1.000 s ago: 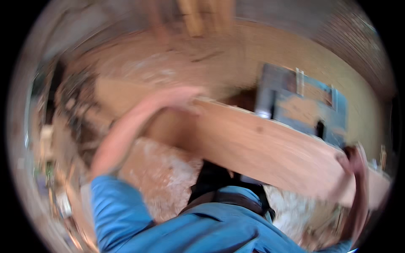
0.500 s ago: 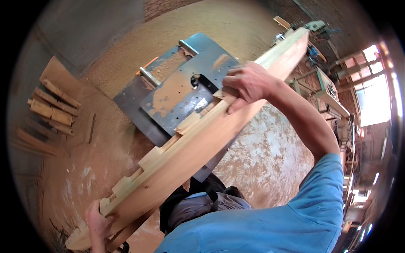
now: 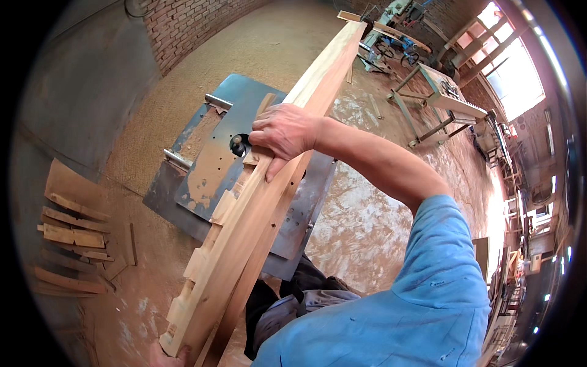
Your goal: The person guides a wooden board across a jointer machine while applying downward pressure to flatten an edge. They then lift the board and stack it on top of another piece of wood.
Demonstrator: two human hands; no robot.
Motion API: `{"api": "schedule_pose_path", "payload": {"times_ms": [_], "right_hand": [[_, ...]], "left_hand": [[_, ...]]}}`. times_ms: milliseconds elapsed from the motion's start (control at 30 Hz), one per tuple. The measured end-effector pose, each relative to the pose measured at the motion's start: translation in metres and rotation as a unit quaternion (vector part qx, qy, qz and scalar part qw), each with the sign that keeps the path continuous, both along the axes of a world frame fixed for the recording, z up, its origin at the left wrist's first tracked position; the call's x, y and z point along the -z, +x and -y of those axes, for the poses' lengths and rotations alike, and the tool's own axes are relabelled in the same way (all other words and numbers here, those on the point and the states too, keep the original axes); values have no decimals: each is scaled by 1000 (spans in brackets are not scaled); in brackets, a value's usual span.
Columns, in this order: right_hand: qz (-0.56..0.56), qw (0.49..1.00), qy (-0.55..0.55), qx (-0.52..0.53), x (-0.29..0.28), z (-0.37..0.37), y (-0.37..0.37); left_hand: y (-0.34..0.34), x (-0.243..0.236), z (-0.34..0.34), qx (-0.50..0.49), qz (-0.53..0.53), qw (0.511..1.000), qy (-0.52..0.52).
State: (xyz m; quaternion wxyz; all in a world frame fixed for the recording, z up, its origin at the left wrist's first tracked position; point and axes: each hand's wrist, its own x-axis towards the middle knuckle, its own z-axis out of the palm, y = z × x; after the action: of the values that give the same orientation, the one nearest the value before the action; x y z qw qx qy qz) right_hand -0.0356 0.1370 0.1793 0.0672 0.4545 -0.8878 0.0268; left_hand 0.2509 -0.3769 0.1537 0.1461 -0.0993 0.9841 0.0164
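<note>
A long pale wooden beam [image 3: 229,244] lies slantwise across a dark metal machine table [image 3: 211,128], its near end by my body and its far end beyond the table. Notches and raised blocks run along the beam's left edge. My right hand [image 3: 284,134] grips the beam from above near its middle, fingers curled over the left edge and thumb on the wood. At the lower edge, my left hand [image 3: 165,356] is wrapped round the near end, partly cut off. A round spindle [image 3: 237,144] sits in the table's opening, just left of my right fingers.
Two metal bars [image 3: 177,160] stand on the table's left side, with sawdust [image 3: 205,183] around them. Cut wood pieces [image 3: 73,235] lean at the left wall. A wheeled stand [image 3: 440,92] is at the far right, and a brick wall [image 3: 189,30] rises at the back.
The beam has turned counterclockwise in view: its far end has swung left and its near end right. Both hands have kept hold of it. The whole view has shifted too.
</note>
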Motion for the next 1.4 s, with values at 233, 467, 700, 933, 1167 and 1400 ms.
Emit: {"api": "schedule_pose_path", "payload": {"times_ms": [233,467,700,933,1167,1400], "right_hand": [[30,999,-26,13,18,-1,-9],[46,998,-20,36,16,-8,-9],[52,997,11,64,5,5,2],[161,986,12,29,13,91,52],[143,990,18,7,28,118,52],[118,992,6,-39,35,162,69]], "left_hand": [[2,-5,-6,9,-35,999,-19],[-4,-3,-8,41,-50,998,-12],[-4,-8,-7,13,3,999,-40],[3,5,1,16,6,1000,-21],[8,2,10,13,0,999,-31],[-2,3,16,-3,43,999,-23]]}}
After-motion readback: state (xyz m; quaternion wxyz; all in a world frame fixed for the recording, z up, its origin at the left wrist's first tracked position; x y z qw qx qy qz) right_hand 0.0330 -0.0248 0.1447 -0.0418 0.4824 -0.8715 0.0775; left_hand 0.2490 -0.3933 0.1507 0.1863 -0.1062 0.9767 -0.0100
